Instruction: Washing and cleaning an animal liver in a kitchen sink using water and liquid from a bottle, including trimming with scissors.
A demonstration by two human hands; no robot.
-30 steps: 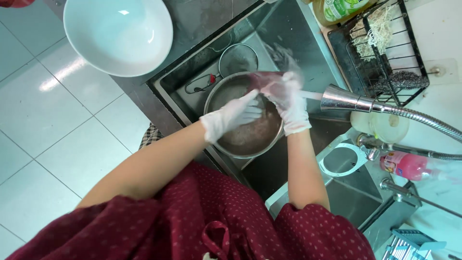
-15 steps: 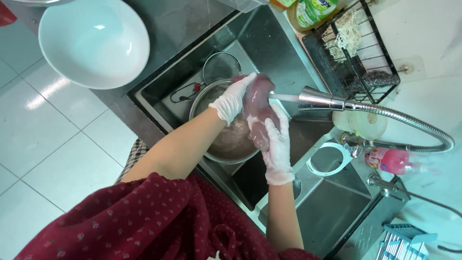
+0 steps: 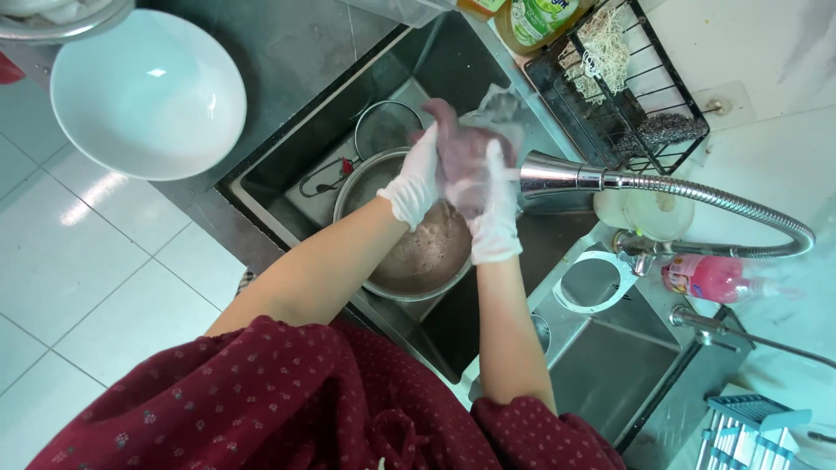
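Pinkish meat piece (image 3: 460, 155) clasped by both gloved hands (image 3: 461, 174), green-labelled bottle (image 3: 531, 17) behind sink (image 3: 287, 187)

Dark grey countertop (image 3: 296, 52) carries a big white bowl (image 3: 148, 91) at left, sitting partly over the edge; steel sink (image 3: 287, 187) is set into it w/ a metal pot (image 3: 418, 261) of cloudy water inside, small wire strainer (image 3: 383, 126) just behind pot; black wire rack (image 3: 623, 87) by the wall; white tile floor (image 3: 78, 261) below.
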